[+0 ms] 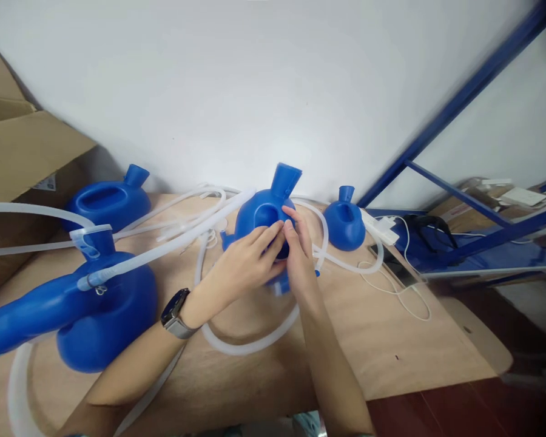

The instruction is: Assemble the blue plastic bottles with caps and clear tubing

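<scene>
Near the middle of the table stands a blue plastic urinal bottle (253, 209) with a flared neck tilting up to the right. My left hand (250, 261), below a wrist with a watch, lies across the front of it with fingers bent around the handle area. From the right, my right hand (299, 252) grips the same bottle, its thumb and fingers meeting the left fingertips. What lies under the fingertips is hidden. A translucent white hose (250, 349) loops on the table just in front of the bottle.
More blue bottles (109, 203) stand at the left and one small bottle (344, 227) at the right. Hoses cross the left side. A cardboard box (31, 152), a phone (394, 265), a white power strip (380, 226) with cables and a blue metal frame (459, 197) surround the wooden table (373, 352).
</scene>
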Demonstrator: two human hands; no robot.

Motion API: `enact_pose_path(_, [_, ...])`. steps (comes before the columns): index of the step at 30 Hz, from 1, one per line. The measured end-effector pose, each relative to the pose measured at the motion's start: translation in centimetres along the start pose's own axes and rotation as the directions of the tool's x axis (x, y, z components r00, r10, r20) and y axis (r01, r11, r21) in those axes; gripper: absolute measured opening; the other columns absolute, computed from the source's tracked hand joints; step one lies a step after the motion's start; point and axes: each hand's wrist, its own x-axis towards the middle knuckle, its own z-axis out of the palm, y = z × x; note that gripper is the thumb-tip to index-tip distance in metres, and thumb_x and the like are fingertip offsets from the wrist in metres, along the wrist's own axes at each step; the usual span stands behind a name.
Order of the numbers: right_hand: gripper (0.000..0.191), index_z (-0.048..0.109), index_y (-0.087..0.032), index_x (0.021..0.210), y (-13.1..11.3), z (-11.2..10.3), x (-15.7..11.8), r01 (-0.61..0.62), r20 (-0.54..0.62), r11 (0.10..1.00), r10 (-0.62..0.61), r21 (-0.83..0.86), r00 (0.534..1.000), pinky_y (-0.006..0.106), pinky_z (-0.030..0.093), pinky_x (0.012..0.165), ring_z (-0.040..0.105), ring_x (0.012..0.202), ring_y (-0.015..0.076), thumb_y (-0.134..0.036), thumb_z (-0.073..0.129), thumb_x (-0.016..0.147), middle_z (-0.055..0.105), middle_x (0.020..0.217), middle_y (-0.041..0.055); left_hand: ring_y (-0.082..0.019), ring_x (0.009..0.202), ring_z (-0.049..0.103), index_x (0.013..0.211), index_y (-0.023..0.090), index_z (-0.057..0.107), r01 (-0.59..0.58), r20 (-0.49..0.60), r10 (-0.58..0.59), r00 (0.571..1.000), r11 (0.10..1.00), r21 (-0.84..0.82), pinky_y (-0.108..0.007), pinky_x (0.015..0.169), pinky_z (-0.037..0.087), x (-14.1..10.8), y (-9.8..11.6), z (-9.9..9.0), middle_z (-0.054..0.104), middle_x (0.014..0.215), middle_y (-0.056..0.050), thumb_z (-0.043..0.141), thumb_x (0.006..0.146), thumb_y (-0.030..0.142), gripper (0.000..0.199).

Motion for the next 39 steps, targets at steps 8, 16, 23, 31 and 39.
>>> enact_pose_path(8, [0.045,0.065,-0.027,0.135,-0.8,0.1,3.0,0.146,0.211,0.986,-0.127,-0.078,0.969,0.041,0.053,0.113,0.067,0.128,0.024,-0.057,0.047,0.106,0.071,0.137,0.0058,-0.032,0.125,0.069,0.144,0.016,0.061,0.249,-0.064,-0.269,0.961,0.942,-0.226,-0.048,0.106,0.06,-0.7,-3.4,-2.4,0.068,0.139,-0.017,0.064,0.105,0.034,0.043])
enact_pose_path(16, [0.061,0.069,-0.03,0.14,-0.3,-5.6,6.2,0.273,0.417,0.922,-0.141,-0.275,0.898,0.054,0.058,0.108,0.073,0.117,0.033,-0.049,0.084,0.084,0.078,0.127,0.0062,-0.03,0.132,0.067,0.153,0.026,0.058,0.462,-0.033,-0.635,0.772,0.596,-0.656,-0.046,0.111,0.06,-1.5,-7.5,-4.1,0.059,0.15,-0.014,0.079,0.095,0.046,0.065])
enact_pose_path(23, [0.051,0.068,-0.033,0.144,-0.4,-9.0,6.1,0.467,0.66,0.831,-0.171,-0.301,0.731,0.054,0.054,0.116,0.071,0.128,0.0335,-0.044,0.076,0.095,0.076,0.137,0.002,-0.03,0.122,0.069,0.141,0.028,0.071,0.458,0.135,-0.479,0.868,0.664,-0.591,-0.042,0.103,0.061,-1.6,-8.0,-3.9,0.072,0.133,-0.013,0.087,0.083,0.056,0.067])
enact_pose_path(31, [0.044,0.075,-0.037,0.136,0.0,-9.6,6.2,0.503,0.678,0.825,-0.217,-0.257,0.703,0.05,0.057,0.114,0.075,0.12,0.0313,-0.04,0.08,0.092,0.079,0.129,-0.0018,-0.029,0.116,0.067,0.135,0.031,0.075,0.441,0.265,-0.354,0.897,0.752,-0.489,-0.042,0.1,0.058,-1.6,-7.9,-4.7,0.071,0.129,-0.011,0.08,0.083,0.068,0.064])
enact_pose_path(39, [0.042,0.08,-0.033,0.127,0.7,-10.2,6.5,0.445,0.67,0.863,-0.184,-0.241,0.719,0.049,0.06,0.112,0.078,0.113,0.0315,-0.045,0.084,0.087,0.081,0.124,0.0,-0.028,0.122,0.069,0.141,0.032,0.072,0.328,0.263,-0.224,0.938,0.815,-0.478,-0.042,0.108,0.056,-1.4,-7.1,-5.6,0.072,0.134,-0.01,0.078,0.093,0.05,0.052])
